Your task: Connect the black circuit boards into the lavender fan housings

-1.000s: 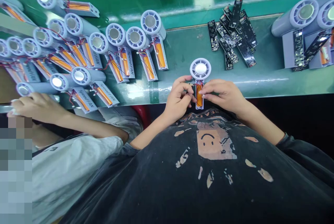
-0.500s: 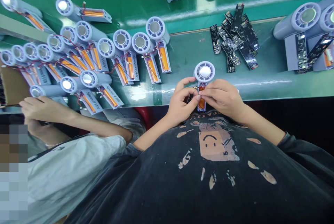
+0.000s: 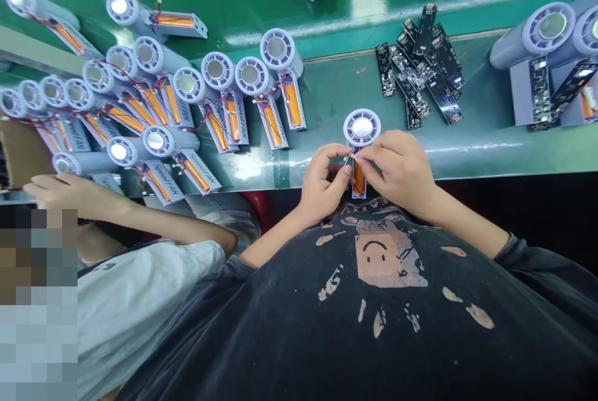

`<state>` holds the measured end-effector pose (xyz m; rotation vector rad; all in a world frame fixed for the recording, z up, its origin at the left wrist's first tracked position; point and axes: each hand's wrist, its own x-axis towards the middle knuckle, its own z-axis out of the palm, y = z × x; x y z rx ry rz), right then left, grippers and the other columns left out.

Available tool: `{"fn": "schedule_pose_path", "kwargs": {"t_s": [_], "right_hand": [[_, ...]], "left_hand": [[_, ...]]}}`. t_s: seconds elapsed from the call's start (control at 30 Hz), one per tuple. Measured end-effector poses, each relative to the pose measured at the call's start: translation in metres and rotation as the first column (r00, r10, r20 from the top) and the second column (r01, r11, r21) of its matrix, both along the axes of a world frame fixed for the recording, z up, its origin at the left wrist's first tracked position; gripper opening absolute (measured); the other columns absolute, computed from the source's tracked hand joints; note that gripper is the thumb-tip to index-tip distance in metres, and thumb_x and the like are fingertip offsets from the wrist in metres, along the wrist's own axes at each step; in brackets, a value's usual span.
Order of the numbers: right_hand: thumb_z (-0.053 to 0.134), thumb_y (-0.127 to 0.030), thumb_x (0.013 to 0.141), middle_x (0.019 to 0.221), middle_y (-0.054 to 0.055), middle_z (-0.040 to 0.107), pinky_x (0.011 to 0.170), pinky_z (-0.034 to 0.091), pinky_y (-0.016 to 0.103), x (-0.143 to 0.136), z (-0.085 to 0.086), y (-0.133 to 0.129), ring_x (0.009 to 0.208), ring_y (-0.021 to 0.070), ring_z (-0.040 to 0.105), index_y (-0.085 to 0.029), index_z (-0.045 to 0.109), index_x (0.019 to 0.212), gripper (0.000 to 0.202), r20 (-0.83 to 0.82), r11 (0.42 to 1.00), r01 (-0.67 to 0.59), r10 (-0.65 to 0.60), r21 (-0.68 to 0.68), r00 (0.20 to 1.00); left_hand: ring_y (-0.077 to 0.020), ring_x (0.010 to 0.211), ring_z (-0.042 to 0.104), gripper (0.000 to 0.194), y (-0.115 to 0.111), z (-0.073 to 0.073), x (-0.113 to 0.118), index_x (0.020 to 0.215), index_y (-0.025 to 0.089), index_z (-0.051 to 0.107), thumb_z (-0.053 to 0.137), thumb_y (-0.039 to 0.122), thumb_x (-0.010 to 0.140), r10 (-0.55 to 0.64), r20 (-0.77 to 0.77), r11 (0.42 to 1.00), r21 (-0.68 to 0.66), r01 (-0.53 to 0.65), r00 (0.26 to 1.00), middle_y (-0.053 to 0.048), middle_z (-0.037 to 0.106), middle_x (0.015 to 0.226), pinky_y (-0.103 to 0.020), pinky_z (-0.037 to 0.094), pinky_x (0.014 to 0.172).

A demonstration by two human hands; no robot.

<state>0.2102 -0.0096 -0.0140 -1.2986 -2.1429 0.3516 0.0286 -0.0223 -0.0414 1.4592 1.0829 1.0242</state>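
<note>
Right in front of me a grey handheld fan rests at the table edge, its round vented end facing me and its handle open, with an orange battery inside. My left hand is closed beside the handle, pinching a small dark circuit board, mostly hidden by the fingers. Over the handle's upper part, my right hand pinches a small pale wire connector against the board's end. Whether the connector sits in its socket, I cannot tell.
Loose black circuit boards lie in a heap beyond my right hand. Several open fans with orange batteries stand to the left. More fans are at the far right. A co-worker's arm reaches in at the left edge.
My fingertips have moved slightly up and left, and the pale connector now shows between them. The fan has shifted a little left. The co-worker's hand has moved slightly left.
</note>
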Motion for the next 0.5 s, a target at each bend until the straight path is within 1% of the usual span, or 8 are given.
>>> {"fn": "schedule_pose_path", "kwargs": {"t_s": [0.13,0.3,0.4,0.5], "right_hand": [[0.047,-0.028,0.099,0.084,0.007,0.065,0.076,0.041,0.038,-0.0023,0.0018,-0.0011,0.081,0.0204,0.055,-0.020,0.071,0.085,0.029,0.053,1.000,-0.003,0.004,-0.023,0.999],[0.046,-0.027,0.099,0.083,0.008,0.065,0.075,0.042,0.036,-0.0013,0.0011,0.0004,0.081,0.0198,0.056,-0.018,0.071,0.083,0.031,0.066,1.000,-0.018,0.020,-0.024,0.998],[0.047,-0.026,0.098,0.082,0.007,0.064,0.076,0.043,0.036,0.0007,0.0011,0.0031,0.081,0.0196,0.056,-0.019,0.072,0.083,0.029,0.036,0.997,-0.052,0.054,-0.066,0.998],[0.049,-0.026,0.098,0.082,0.005,0.065,0.078,0.045,0.035,0.0026,-0.0006,0.0057,0.083,0.0190,0.057,-0.019,0.073,0.084,0.028,-0.041,0.992,-0.078,0.074,-0.099,0.996]], "left_hand": [[-0.0049,0.061,0.062,0.020,0.0000,0.0009,-0.0002,0.112,0.026,0.058,0.059,0.039,0.097,0.009,-0.012,1.000,0.005,-0.009,1.000,-0.005,0.056,0.120,-0.017,0.050,0.046],[-0.0040,0.060,0.061,0.017,-0.0003,-0.0009,-0.0001,0.111,0.026,0.060,0.059,0.035,0.097,-0.002,0.012,0.999,0.034,0.002,1.000,-0.004,0.056,0.118,-0.017,0.049,0.045],[-0.0036,0.060,0.061,0.017,-0.0007,-0.0023,0.0001,0.111,0.026,0.060,0.059,0.034,0.097,0.002,0.021,0.999,0.047,-0.003,1.000,-0.004,0.056,0.117,-0.017,0.049,0.046],[-0.0027,0.060,0.060,0.015,-0.0016,-0.0042,0.0002,0.111,0.025,0.061,0.059,0.031,0.097,-0.005,0.028,0.995,0.102,0.002,1.000,-0.003,0.057,0.117,-0.017,0.050,0.049]]}}
